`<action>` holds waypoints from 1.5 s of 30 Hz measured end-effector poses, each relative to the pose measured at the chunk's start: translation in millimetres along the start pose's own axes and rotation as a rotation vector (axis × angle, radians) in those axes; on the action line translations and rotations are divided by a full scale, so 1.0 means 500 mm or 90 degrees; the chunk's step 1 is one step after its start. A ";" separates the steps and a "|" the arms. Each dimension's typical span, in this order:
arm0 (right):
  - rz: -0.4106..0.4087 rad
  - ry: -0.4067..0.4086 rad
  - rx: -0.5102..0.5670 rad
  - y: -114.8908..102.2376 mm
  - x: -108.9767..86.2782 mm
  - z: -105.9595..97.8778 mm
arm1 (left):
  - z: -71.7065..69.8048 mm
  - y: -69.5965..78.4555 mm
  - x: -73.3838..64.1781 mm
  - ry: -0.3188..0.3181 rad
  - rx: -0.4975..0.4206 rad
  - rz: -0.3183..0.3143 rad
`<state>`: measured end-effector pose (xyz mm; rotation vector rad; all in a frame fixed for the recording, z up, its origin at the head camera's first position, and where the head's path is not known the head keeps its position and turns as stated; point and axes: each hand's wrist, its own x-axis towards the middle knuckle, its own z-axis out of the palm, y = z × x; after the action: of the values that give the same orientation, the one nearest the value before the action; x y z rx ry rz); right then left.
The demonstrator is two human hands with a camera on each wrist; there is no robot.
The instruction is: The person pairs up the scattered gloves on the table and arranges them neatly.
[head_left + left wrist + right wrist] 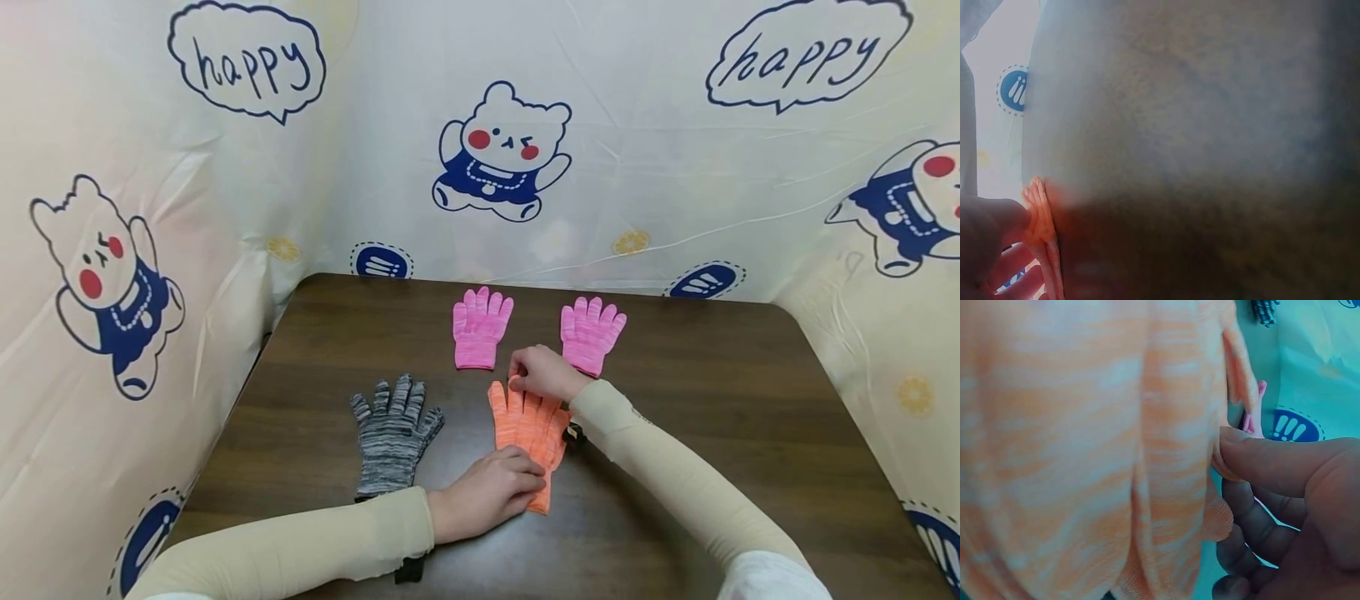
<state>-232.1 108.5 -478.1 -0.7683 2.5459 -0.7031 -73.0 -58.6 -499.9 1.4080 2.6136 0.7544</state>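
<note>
An orange knitted glove point(528, 429) lies on the table in front of me, fingers pointing away. My right hand point(547, 372) pinches one of its fingertips, and the right wrist view shows the thumb point(1266, 459) pressing the striped orange fabric point(1172, 425) from one side. Down by the cuff, my left hand point(487, 493) grips the same glove. In the left wrist view the bunched orange fabric point(1040, 215) sits against the left thumb. Left of it lies a grey-and-black glove point(393, 437), its cuff partly hidden behind my left sleeve.
Two pink gloves, one at the left point(480, 329) and one at the right point(591, 336), lie farther back on the dark wooden table point(697, 417). Printed cloth point(615, 125) hangs behind and at both sides of the table.
</note>
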 end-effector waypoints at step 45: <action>-0.095 -0.069 -0.047 -0.060 0.026 -0.010 | -0.001 0.006 -0.006 0.002 0.021 0.005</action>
<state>-232.9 80.8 -459.9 -1.0013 2.4474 -0.5980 -69.4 -59.7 -498.4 1.4287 2.6361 0.7169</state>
